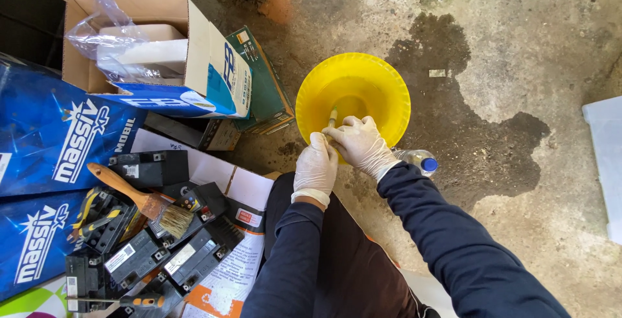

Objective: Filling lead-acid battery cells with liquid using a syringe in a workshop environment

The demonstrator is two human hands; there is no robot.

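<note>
A yellow plastic bowl (pixel 376 81) sits on the stained concrete floor in front of me. Both my hands wear white gloves and meet at its near rim. My right hand (pixel 359 144) grips a small brush (pixel 332 118) by its wooden handle, the tip pointing into the bowl. My left hand (pixel 315 165) is closed beside it, touching the same handle end or some small item I cannot make out. Dark blue sleeves cover both arms.
Several black batteries (pixel 152 253) lie at lower left with a wide paintbrush (pixel 139 200), pliers (pixel 87 211) and a screwdriver (pixel 133 301). An open cardboard box (pixel 214 78) and blue cartons (pixel 45 136) stand left. A plastic bottle (pixel 418 161) lies by my right arm.
</note>
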